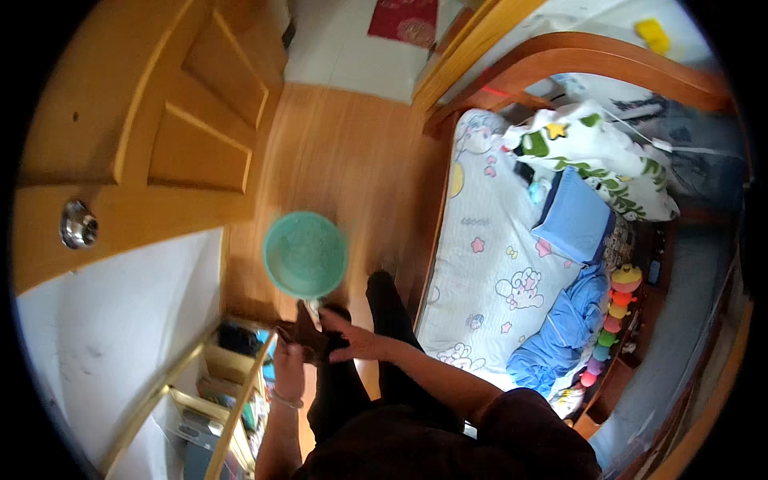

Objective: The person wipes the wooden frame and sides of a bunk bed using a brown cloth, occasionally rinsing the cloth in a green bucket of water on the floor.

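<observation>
A dark brown cloth [307, 336] hangs in front of my legs, held in my left hand [289, 369] near its left edge. My right hand [359, 342] is at the cloth's right side with its fingers spread; whether it grips the cloth is unclear. Just beyond the cloth, a round green plastic basin [305, 254] appears over the wood floor. Something small and whitish shows at the basin's near rim, too blurred to name.
A wooden door [198, 150] with a metal knob [78, 224] stands at the left. Shelves [231, 384] with boxes and books are at the lower left. On the right, a wooden bed [480, 240] holds a blue pillow [575, 216], blue cloth [561, 336] and a colourful caterpillar toy [607, 339].
</observation>
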Demonstrator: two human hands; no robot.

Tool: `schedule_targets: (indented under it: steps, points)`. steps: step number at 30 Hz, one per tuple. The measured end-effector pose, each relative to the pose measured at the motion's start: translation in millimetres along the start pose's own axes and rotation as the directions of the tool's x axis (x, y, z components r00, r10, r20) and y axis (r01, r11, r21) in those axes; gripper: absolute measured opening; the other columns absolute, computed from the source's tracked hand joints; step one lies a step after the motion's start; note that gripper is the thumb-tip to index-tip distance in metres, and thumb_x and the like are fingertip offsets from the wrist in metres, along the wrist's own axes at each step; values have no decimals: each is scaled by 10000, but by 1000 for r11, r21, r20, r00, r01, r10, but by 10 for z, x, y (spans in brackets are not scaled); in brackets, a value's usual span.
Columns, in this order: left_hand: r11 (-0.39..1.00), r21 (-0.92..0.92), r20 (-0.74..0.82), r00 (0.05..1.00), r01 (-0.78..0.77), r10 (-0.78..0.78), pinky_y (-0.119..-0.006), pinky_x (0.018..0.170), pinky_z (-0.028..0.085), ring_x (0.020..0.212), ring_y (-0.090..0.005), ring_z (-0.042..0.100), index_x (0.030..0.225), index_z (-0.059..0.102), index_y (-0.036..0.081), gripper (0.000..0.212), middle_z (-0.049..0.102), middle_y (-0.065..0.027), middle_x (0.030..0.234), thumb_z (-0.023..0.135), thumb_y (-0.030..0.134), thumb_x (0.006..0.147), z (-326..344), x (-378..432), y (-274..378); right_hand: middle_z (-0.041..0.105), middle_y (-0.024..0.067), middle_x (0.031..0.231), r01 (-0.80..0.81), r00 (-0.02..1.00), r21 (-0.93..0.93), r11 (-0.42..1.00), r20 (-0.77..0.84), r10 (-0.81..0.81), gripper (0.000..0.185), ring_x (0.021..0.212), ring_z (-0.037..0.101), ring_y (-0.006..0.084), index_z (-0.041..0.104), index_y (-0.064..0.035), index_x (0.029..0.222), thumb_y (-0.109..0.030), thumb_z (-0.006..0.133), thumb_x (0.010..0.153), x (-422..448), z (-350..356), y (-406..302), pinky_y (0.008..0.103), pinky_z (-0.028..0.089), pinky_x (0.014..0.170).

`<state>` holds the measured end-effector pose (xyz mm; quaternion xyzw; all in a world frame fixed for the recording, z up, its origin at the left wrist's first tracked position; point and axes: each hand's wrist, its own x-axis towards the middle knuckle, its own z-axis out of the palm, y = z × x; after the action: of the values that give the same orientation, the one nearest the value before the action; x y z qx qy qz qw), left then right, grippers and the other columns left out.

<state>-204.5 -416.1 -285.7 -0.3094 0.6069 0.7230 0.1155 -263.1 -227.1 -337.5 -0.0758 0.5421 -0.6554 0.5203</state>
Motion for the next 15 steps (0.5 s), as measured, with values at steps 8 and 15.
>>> schedule_targets:
  steps: [8,15]
  points:
    - [957,232,172,976,-175,137,-278,751,508,841,-121,607,1031,590,-22,301,654,-59,915,691,-49,749,-26,-162,933,573,166,748,160,947,-458,874,-179,-267,305,746,573,324,600,3,732,-273,643,856,-679,-11,-1055,405,439,677]
    - [930,115,280,910,-348,306,-292,802,499,878,-124,605,988,629,-14,122,653,-42,938,555,10,893,-67,-93,1233,575,169,782,-12,603,-658,753,-605,-519,234,767,584,346,637,-43,837,-273,615,875,-1024,47,-1355,369,458,660]
